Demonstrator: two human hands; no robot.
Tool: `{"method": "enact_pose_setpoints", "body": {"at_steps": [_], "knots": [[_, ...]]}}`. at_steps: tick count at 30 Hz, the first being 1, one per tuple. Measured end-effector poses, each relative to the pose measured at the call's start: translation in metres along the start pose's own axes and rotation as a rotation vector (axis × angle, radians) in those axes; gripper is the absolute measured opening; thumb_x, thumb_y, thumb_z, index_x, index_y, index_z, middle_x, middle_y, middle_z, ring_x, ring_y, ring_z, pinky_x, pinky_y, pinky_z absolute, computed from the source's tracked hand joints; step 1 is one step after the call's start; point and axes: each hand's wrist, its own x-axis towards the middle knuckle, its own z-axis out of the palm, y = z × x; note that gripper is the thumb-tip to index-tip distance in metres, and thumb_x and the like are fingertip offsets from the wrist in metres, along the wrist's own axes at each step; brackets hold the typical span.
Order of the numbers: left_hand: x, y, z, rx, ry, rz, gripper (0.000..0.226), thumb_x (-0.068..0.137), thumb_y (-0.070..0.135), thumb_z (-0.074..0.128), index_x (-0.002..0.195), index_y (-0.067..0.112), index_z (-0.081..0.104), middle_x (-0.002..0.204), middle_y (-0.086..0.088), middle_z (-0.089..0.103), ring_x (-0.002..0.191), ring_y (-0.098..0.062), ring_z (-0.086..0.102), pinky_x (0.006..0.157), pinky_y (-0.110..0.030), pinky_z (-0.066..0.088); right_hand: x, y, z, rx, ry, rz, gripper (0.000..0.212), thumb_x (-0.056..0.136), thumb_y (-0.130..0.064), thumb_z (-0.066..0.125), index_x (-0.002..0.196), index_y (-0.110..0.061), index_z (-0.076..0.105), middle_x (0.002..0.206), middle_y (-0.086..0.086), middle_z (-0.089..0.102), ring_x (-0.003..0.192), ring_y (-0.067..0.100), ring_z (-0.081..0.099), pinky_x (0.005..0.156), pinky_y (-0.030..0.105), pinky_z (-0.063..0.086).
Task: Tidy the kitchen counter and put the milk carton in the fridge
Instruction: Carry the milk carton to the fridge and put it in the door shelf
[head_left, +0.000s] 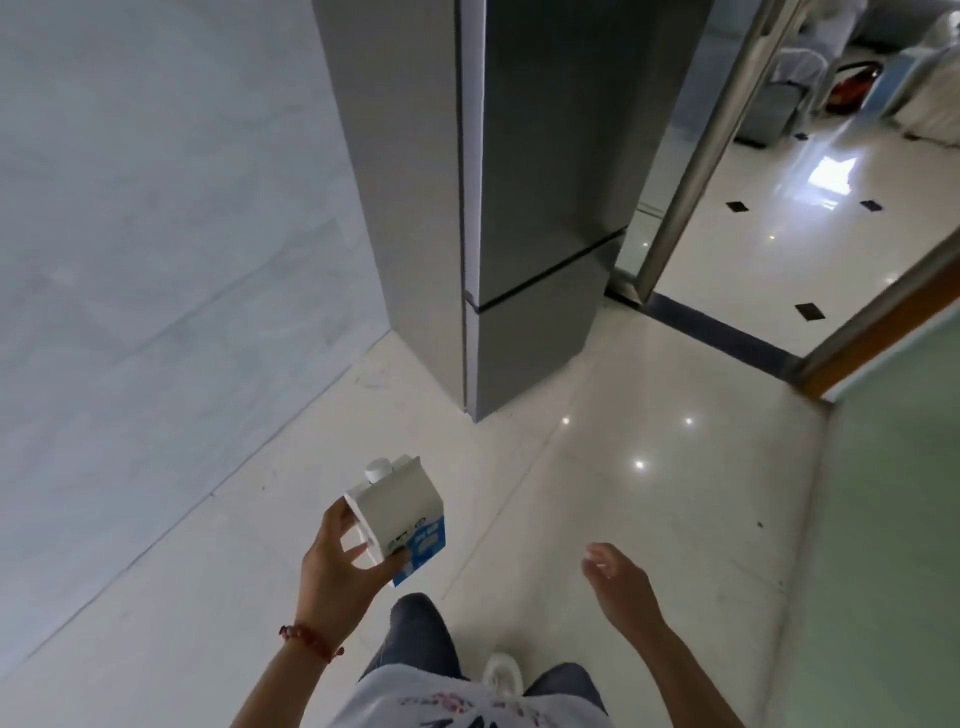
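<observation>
milk carton (397, 522): pinched low in my left hand (340, 564), tilted, cap up; a loose grip could drop it.
right hand (621, 577): empty, fingers spread.
fridge (519, 208): ahead, doors closed; fumbling them one-handed risks a spill.

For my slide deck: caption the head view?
Left hand carries white-and-blue milk carton toward closed grey fridge.

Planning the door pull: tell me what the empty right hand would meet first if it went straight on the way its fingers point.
Probably the grey fridge. The right hand is open, fingers aimed up-left over bare floor toward its closed doors. Depth is unclear from this single view.
</observation>
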Motion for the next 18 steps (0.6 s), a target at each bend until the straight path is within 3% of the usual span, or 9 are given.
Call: {"method": "enact_pose_setpoints", "body": {"at_steps": [3,7,9,13,18], "knots": [[0.035,0.003,-0.002,-0.015,0.076,-0.042,0.075,0.059,0.006,0.081,0.124,0.013,0.042,0.111,0.003,0.053,0.098,-0.018,0.052,0.079,-0.029,0.051,0.055,-0.050,-0.010,-0.010,0.010,-0.095,0.030,0.090,-0.016,0.053,0.117,-0.006,0.057,0.119,0.013,0.064,0.109,0.024,0.060,0.091,0.025,0.041],[0.091,0.003,0.000,-0.015,0.112,-0.075,0.070,0.058,0.009,0.082,0.106,0.038,0.041,0.107,0.003,0.055,0.100,-0.018,0.053,0.084,-0.038,0.054,0.117,-0.100,-0.008,0.002,0.009,-0.136,0.029,0.089,-0.014,0.054,0.117,-0.005,0.057,0.119,0.012,0.064,0.110,0.024,0.060,0.093,0.025,0.041],[0.123,0.007,0.001,-0.023,0.107,-0.092,0.070,0.058,0.008,0.082,0.101,0.042,0.039,0.106,0.002,0.055,0.100,-0.020,0.053,0.085,-0.042,0.054,0.143,-0.118,-0.006,0.020,0.013,-0.138,0.029,0.089,-0.014,0.054,0.117,-0.005,0.058,0.119,0.011,0.064,0.109,0.023,0.060,0.088,0.020,0.040],[0.197,0.029,0.000,-0.014,0.070,-0.090,0.072,0.059,0.007,0.081,0.120,0.016,0.044,0.108,0.002,0.053,0.106,-0.024,0.053,0.086,-0.043,0.054,0.189,-0.158,-0.010,0.034,0.042,-0.140,0.029,0.090,-0.017,0.053,0.118,-0.008,0.057,0.121,0.009,0.063,0.106,0.020,0.060,0.083,0.016,0.037],[0.299,0.083,-0.007,-0.037,0.002,0.029,0.071,0.062,0.007,0.079,0.121,0.018,0.042,0.116,-0.001,0.054,0.108,-0.018,0.050,0.085,-0.039,0.053,0.238,-0.225,-0.035,0.091,0.132,-0.200,0.034,0.092,-0.020,0.049,0.124,-0.009,0.052,0.127,0.009,0.059,0.114,0.020,0.056,0.090,0.019,0.037]]}}
